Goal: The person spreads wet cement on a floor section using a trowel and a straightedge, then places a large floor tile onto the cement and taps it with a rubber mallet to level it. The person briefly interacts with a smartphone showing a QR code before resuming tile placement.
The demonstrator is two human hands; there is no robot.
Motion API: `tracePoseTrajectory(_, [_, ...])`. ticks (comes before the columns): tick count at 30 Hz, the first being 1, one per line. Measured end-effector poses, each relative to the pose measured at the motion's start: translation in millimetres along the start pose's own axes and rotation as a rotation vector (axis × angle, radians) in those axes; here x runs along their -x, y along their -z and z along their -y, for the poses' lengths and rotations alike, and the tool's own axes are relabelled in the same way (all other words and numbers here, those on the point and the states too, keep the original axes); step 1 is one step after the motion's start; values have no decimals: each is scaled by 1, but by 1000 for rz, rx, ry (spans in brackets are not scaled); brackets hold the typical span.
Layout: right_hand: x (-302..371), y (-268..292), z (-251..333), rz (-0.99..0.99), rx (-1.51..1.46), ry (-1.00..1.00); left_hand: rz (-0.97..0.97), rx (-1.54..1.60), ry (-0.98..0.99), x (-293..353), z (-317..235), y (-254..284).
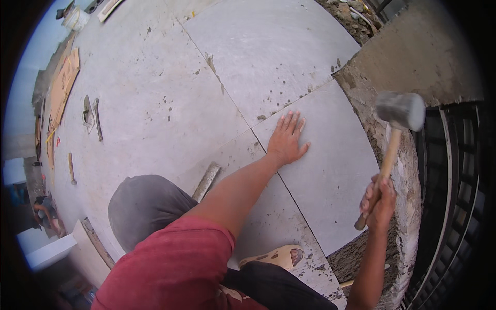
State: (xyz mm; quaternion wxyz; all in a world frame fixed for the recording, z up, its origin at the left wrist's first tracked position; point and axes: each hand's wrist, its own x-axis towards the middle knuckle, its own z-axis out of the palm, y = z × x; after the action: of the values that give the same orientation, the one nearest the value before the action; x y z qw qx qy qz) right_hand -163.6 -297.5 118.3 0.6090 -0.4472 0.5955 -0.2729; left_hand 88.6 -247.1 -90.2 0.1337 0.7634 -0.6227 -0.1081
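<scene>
My left hand [288,137] lies flat with fingers spread on a large grey floor tile [330,175], near the corner where several tiles meet. In my right hand [380,202] is the wooden handle of a rubber mallet [400,110]. Its dark grey head is raised above the tile's right edge and looks slightly blurred; it does not appear to touch the tile. Wet mortar [356,263] shows along the tile's lower right edge. Beside my left forearm lies a metal bar [206,181], its lower end hidden by my knee.
A trowel [89,114], a hammer [97,120] and another wooden-handled tool [71,168] lie on the tiles at left, near cardboard [64,85]. A white bucket [76,19] stands far left. Dark metal bars [454,155] line the right side. Another person [47,213] crouches at far left.
</scene>
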Motion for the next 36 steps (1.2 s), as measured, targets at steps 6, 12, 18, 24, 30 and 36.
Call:
tracePoseTrajectory(6, [39,27,-45,-69,-369,95,277,-86,168,79,-37,14])
tracePoseTrajectory(12, [42,24,-109,174,-32,-529,414,-175,195,80,-36,31])
tracePoseTrajectory(18, [59,22,-59,-87,-538,-50,435,-223,248,89,-32,35])
tracePoseTrajectory(24, [37,29,-140,116,323,-299,452,-215,200,75,-46,32])
tracePoseTrajectory(30, [64,35,-47,-72,172,49,583,-296,300,67,-65,53])
tracePoseTrajectory(36, [63,29,-4,-47,104,638,709,-282,357,97,-87,50])
